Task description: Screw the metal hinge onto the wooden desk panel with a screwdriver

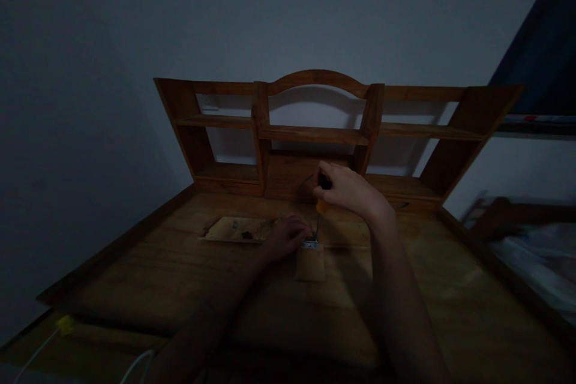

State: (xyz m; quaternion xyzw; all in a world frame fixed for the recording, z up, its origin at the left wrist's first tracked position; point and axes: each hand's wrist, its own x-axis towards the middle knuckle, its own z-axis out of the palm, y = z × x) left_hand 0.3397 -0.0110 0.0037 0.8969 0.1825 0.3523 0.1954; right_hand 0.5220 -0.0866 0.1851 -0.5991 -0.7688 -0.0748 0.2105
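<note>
My right hand is closed round the handle of a screwdriver with a black and yellow grip. The screwdriver stands nearly upright, its tip down at a small metal hinge. One side of the hinge lies on a short pale wood block, the other against a longer wood board. My left hand rests on the long board beside the hinge, fingers bent and pressed down near the screwdriver's tip. Whether its fingertips pinch anything small is hidden in the dim light.
A wooden desk carries the work. At its back stands a wooden shelf unit against a pale wall. A yellow object with a white cord sits at the front left. A dark curtain hangs at the upper right.
</note>
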